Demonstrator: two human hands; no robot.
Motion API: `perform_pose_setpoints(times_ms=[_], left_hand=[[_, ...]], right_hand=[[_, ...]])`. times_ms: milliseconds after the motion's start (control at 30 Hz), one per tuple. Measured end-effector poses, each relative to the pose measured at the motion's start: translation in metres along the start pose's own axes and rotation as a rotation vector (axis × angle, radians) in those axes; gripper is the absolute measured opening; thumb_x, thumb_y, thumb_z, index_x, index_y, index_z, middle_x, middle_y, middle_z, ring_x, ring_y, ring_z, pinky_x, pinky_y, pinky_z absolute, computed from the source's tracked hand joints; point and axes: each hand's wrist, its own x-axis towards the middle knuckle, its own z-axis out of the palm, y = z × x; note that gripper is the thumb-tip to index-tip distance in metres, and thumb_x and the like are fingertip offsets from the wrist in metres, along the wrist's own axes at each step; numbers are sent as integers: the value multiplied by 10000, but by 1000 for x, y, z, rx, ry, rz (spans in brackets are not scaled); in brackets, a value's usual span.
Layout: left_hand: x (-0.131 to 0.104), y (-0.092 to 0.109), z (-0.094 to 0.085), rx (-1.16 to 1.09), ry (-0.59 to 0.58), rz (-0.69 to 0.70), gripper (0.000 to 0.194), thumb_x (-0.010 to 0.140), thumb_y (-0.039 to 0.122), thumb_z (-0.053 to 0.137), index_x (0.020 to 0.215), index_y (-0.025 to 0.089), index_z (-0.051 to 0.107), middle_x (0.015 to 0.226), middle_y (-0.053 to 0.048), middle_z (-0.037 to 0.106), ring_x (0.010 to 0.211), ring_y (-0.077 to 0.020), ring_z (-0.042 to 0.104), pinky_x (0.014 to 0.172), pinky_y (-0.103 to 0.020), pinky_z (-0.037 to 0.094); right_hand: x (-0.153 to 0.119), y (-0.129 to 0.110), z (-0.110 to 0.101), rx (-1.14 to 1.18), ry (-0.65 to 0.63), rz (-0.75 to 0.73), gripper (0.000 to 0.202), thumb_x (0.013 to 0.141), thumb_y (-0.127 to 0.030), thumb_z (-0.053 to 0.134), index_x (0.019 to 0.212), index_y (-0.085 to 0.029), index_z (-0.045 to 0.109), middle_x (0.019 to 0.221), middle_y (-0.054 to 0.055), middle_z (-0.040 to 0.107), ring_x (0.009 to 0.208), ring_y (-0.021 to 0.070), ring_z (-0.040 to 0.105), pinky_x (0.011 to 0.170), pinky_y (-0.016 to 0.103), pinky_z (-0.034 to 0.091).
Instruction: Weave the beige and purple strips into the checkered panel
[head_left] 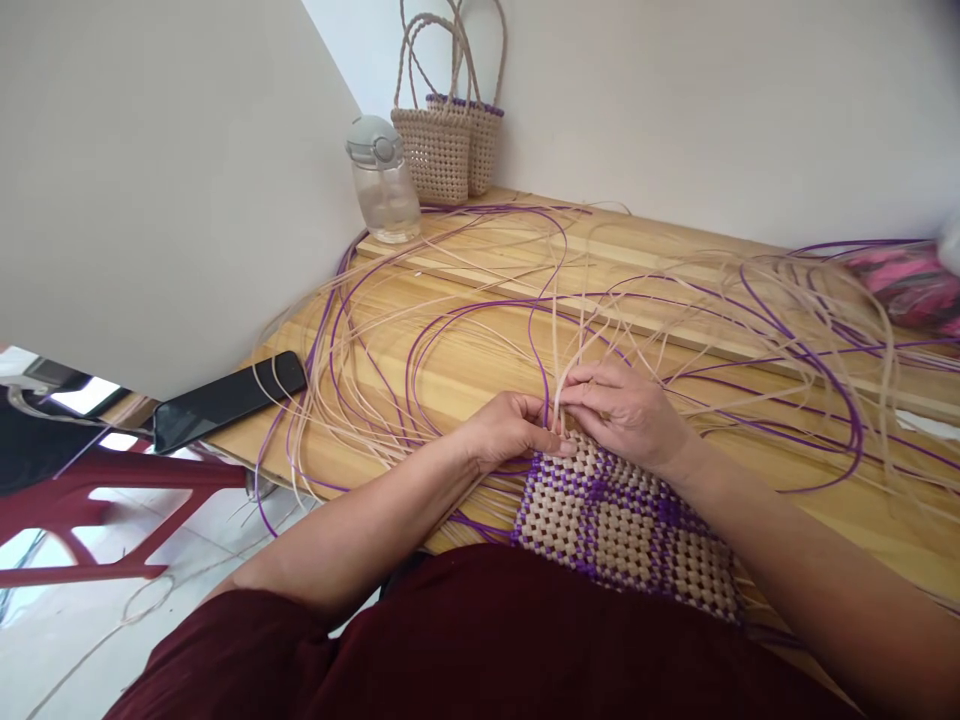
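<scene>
A woven panel in beige and purple check lies against my body at the table's front edge, with long loose strands fanning out from its sides. My left hand is closed on the panel's top left edge, its thumb pressed along the weave. Just to its right, my right hand pinches beige strands that rise from that edge. A purple strand stands up beside them, between the two hands. The fingertips partly hide where the strands enter the weave.
Loose beige and purple strands spread over the wooden table. A phone lies at the left edge. At the back stand a lidded bottle and two woven baskets. A red stool is below left; a pink bundle sits far right.
</scene>
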Motion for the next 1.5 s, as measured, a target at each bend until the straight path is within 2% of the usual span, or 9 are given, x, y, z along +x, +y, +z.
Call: perform_pose_setpoints(times_ms=[200,333,600,800,933,1033,1167,1267,1500], left_hand=[[-4,4,2,36,-11,-15,403,410,253,920,665,108,643,605,13,623,535,-71,509,564,-223,354],[-9,9,4,12,-96,14,346,498,263,897,696,108,658,672,7,640,596,-73,534,608,-215,383],[-15,12,7,-8,-54,-19,322,627,372,842,628,125,636,458,61,482,414,-33,331,461,-226,226],[-11,6,5,-40,-80,19,383,545,377,887,742,97,717,636,-21,654,522,-74,499,524,-226,334],[-10,0,7,-26,-31,36,346,536,332,886,737,110,714,617,1,640,512,-67,488,535,-221,346],[-9,-4,10,-27,25,37,345,534,332,880,721,110,693,598,11,615,505,-66,476,532,-221,341],[-6,-5,12,-16,69,18,357,519,342,877,679,115,653,577,11,592,492,-72,465,511,-227,318],[-6,-4,13,-6,90,13,355,517,347,873,647,119,634,577,2,601,492,-77,474,513,-230,325],[-6,-4,16,-24,110,30,320,528,309,862,624,130,615,584,9,601,522,-78,499,548,-226,360]], right_hand=[[3,-4,-34,-181,70,166,146,905,-234,582,965,-185,707,960,69,719,917,200,655,866,346,496],[-1,-35,-39,-27,-219,442,226,953,-311,497,970,-230,707,809,-3,723,660,133,643,615,270,455],[8,-66,-52,11,-516,465,260,923,-254,438,848,-214,685,670,10,679,574,139,613,544,266,396],[-4,-73,-34,625,-507,920,450,933,-258,438,1380,-239,491,753,-7,659,513,102,637,427,195,437],[-11,-84,-23,770,-458,1042,581,963,-322,412,1523,-243,281,787,2,644,564,122,659,432,209,461],[-11,-84,-30,590,-479,868,571,978,-353,402,1522,-232,278,789,6,670,632,142,670,562,264,507],[-24,-57,-62,-48,-514,620,403,978,-484,373,1125,-230,650,819,51,709,739,219,665,682,363,480],[-52,-25,-84,-371,-520,711,499,977,-500,304,809,-210,674,798,90,714,725,276,665,681,424,478],[-94,3,-96,-407,-556,812,349,922,-492,453,845,-285,723,844,111,737,681,300,684,564,409,464]])
